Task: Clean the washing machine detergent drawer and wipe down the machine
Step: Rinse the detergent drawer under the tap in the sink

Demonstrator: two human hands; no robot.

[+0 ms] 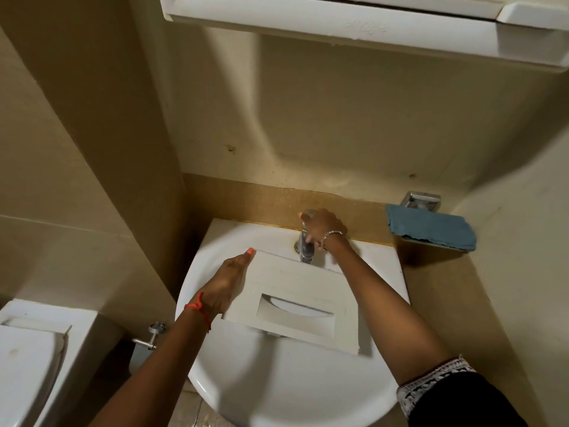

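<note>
Two hands: both reach over the sink from 6 o'clock, and each grasps something.
Left hand (224, 288): grips the detergent drawer (295, 282) by its 9 o'clock edge. The thumb, with an orange-painted nail, lies along the top face, and the fingers pass beneath, hidden. A red thread circles the wrist.
Right hand (323, 226): fingers are curled over the top of the tap (304, 245). A silver bracelet sits on the wrist.
Detergent drawer: white, held over the bowl of the sink (277, 380). It runs from 11 o'clock to 5 o'clock, with its far end just under the spout and its front panel, which has a recessed grip, nearest the person. Whether it touches the basin cannot be told.
Sink: white basin with a rounded front, backed at 12 o'clock by a tan ledge.
Tap: chrome, upright, at 12 o'clock on the rear rim. Whether water runs cannot be told.
Blue cloth (431, 226): at 2 o'clock of the sink, lying on a metal wall holder (420, 200), well apart from both hands.
Valve (151, 337): chrome, at 8 o'clock of the basin, between the sink and the toilet (27, 365).
Toilet: white, at 8 o'clock of the view, partly cut off.
Cabinet (338, 23): white, at 12 o'clock of the view, overhanging the wall.
Sleeve (462, 402): black with white lace trim, on the right arm at 5 o'clock.
</note>
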